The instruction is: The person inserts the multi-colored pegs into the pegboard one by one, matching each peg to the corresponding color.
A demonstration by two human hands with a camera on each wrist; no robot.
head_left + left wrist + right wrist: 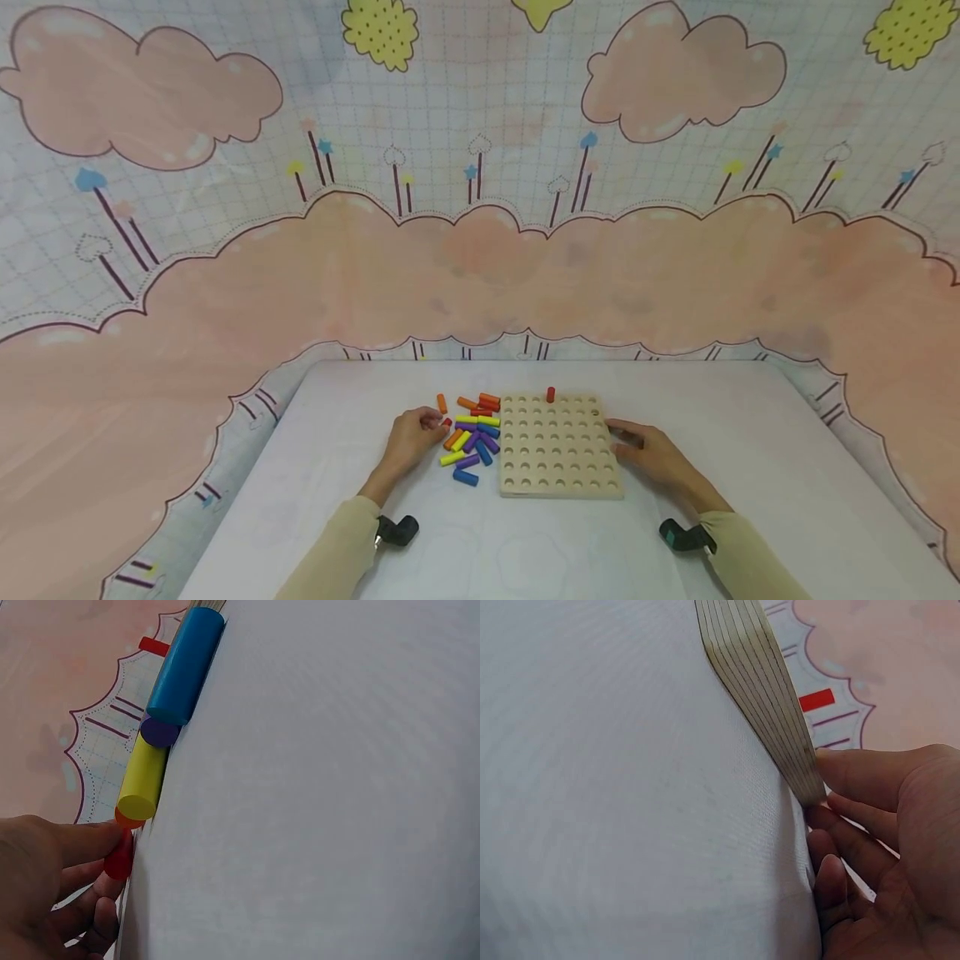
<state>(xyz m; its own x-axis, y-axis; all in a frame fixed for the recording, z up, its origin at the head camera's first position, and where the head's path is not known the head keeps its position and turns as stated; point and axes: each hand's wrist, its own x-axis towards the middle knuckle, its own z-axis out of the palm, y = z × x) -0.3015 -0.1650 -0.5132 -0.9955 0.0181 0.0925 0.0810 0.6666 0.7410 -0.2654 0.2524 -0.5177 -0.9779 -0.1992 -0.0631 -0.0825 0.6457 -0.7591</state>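
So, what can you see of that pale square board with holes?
The pale, square, wooden-looking board lies flat on the white table, rows of round holes across its top. Its side shows thin layered stripes. One red cylindrical peg stands upright in its far row; coloured pegs lie along its left side. The right hand touches its right edge.

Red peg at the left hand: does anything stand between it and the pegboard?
Yes: loose yellow pegs, purple pegs and blue pegs lie between the red peg at the left hand and the left side of the pegboard.
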